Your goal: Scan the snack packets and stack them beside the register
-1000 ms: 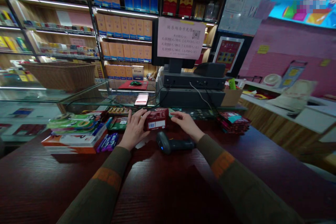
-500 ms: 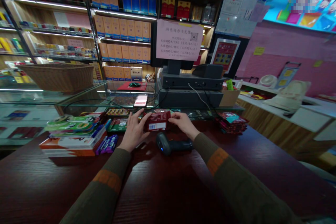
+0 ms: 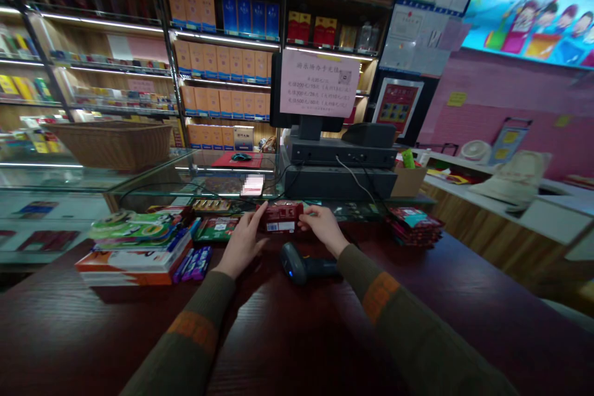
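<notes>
Centrally, near the far edge of the dark counter (image 3: 273,334), held a red packet (image 3: 281,211), barcode toward the near edge: pinched at its right end between nearly closed fingers of right hand (image 3: 327,231), touched at its left end by left hand (image 3: 242,244), half open, thumb apart. Had a scanner (image 3: 297,265) lying just nearer, in neither hand; purple packets (image 3: 195,264) and boxes (image 3: 132,269) toward the far left corner; stacked red packs (image 3: 415,228) toward the far right. Could not tell packet resting from packet lifted.
</notes>
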Available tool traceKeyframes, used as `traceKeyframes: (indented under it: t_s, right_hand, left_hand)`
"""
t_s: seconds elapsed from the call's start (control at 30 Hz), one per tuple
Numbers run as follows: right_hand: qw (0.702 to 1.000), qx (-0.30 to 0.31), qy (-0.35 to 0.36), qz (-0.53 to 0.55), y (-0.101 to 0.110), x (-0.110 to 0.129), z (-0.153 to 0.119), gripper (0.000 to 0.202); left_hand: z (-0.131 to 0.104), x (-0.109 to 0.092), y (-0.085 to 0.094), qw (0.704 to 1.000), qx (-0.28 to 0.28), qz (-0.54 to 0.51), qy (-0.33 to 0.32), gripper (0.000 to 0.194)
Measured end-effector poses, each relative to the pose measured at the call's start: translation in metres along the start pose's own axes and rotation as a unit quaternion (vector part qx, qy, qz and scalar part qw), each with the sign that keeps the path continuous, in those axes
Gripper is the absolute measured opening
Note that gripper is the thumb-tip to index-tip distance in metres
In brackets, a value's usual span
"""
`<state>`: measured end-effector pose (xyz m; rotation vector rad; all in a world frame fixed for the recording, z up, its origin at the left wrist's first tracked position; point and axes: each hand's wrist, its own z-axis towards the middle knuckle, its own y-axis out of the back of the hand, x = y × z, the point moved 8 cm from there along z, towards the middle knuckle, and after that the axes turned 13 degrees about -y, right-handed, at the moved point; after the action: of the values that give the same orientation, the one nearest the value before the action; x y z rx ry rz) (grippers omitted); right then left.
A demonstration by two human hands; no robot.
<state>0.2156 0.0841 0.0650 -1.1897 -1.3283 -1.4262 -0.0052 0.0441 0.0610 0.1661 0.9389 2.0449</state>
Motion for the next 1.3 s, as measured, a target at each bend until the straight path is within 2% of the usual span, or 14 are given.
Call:
traceKeyframes:
  t_s: [0.1,0.2,0.27,0.4,0.43,0.5,0.53,0.6,0.87,0.97,1.07,1.17,1.3]
  right_hand:
    - [1.000,-0.010,-0.003,-0.006,0.002,-0.001,0.001,0.007]
    - [1.000,-0.011,-0.004,-0.001,0.002,0.001,0.001,0.006]
    - [1.000,-0.009,-0.001,0.005,0.002,0.004,0.000,0.007]
    - [1.000,-0.011,0.007,0.015,0.005,0.007,-0.005,0.010]
    - [1.000,-0.007,0.009,0.023,0.005,0.007,-0.006,0.011]
    - [0.999,0.002,0.014,0.041,0.006,0.007,-0.009,0.013]
    - [0.999,0.005,0.019,0.048,0.007,0.006,-0.010,0.014]
    - [0.998,0.007,0.025,0.054,0.009,0.006,-0.013,0.017]
    - [0.996,0.006,-0.026,0.081,0.027,0.004,-0.035,0.018]
    - [0.997,-0.013,-0.020,0.071,0.035,0.004,-0.042,0.022]
    - [0.996,0.002,-0.003,0.090,0.037,0.002,-0.043,0.023]
    - [0.992,0.019,0.006,0.128,0.041,-0.003,-0.041,0.024]
    - [0.990,-0.004,0.025,0.142,0.057,-0.004,-0.042,0.018]
  left_hand:
    - [-0.002,0.003,-0.001,0.998,-0.006,-0.057,0.016,0.078]
    - [-0.002,0.005,0.003,0.997,-0.027,-0.065,0.031,0.057]
    - [-0.002,0.008,0.007,0.995,-0.055,-0.070,0.041,0.053]
    - [-0.007,0.018,0.013,0.980,-0.130,-0.119,0.092,0.060]
    - [-0.008,0.020,0.014,0.977,-0.142,-0.126,0.101,0.056]
    - [-0.008,0.020,0.015,0.976,-0.150,-0.121,0.103,0.036]
    - [-0.007,0.018,0.016,0.978,-0.148,-0.113,0.098,0.026]
    - [-0.005,0.014,0.017,0.981,-0.143,-0.099,0.088,0.018]
    - [0.007,-0.013,0.030,0.987,-0.150,-0.047,0.031,0.020]
    - [0.011,-0.023,0.032,0.992,-0.124,-0.001,0.017,0.022]
    - [0.017,-0.032,0.033,0.995,-0.092,0.027,0.007,0.022]
    - [0.025,-0.042,0.032,0.997,-0.063,0.037,-0.008,0.022]
    - [0.040,-0.055,0.027,0.999,-0.036,0.036,-0.017,0.022]
